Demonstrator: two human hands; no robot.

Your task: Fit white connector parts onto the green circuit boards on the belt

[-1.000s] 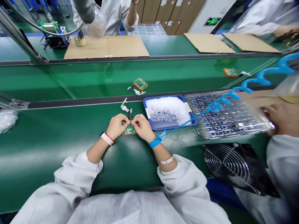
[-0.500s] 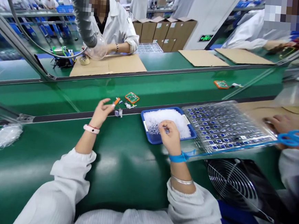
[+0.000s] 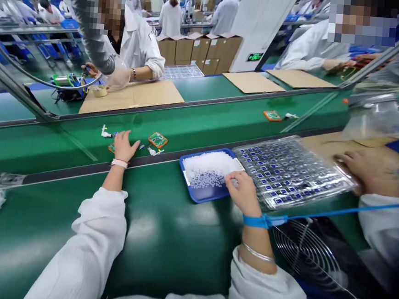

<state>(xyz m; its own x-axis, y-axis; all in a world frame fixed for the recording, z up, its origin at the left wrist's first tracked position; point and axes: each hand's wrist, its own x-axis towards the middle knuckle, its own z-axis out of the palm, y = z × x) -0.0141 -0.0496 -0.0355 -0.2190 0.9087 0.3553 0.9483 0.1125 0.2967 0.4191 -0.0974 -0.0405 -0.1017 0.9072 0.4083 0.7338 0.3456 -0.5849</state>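
At the near bench, a blue tray (image 3: 201, 196) sits heaped with white parts (image 3: 208, 166), its long side running left to right along the dark rail (image 3: 62, 174). Against its right end a clear blister tray (image 3: 287, 170) holds rows of blue pieces. The right hand (image 3: 243, 193) rests at the blue tray's right corner, fingers curled into the white parts; whether they pinch one I cannot tell. The left hand (image 3: 124, 146) lies beyond the rail on the belt (image 3: 205, 117), fingers spread flat over a small circuit board (image 3: 111, 148), mostly hidden, its heading unclear. A second board (image 3: 158, 140) lies flat just right of it. Bare green bench (image 3: 165, 239) lies open nearer the person.
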